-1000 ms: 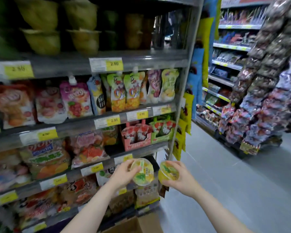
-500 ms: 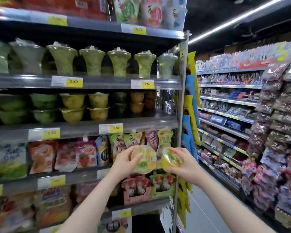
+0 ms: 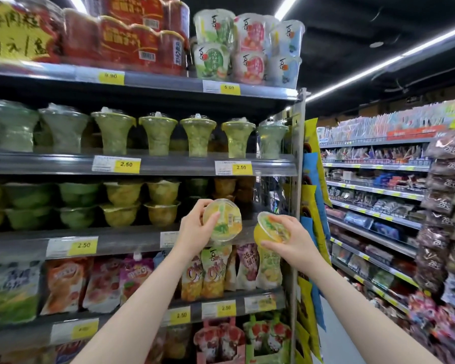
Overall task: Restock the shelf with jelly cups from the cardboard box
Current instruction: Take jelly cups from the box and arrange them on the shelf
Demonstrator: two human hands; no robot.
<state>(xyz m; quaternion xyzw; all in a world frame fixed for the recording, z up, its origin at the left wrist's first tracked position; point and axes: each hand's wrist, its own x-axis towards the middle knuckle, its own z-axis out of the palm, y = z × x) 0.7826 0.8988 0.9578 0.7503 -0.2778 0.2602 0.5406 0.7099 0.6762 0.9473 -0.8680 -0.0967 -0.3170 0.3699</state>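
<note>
Left hand (image 3: 195, 229) grips one jelly cup (image 3: 225, 219), right hand (image 3: 292, 241) another (image 3: 272, 229); I'd slot them lid-up into the shelf (image 3: 132, 239) gap, gently.

Clear glossy plastic jelly cups (image 3: 222, 219) (film-sealed lids), matt grey metal shelf (image 3: 132, 239), paper price tags (image 3: 72, 246).

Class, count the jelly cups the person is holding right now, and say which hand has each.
2. One jelly cup in the left hand, one jelly cup in the right hand.
</note>
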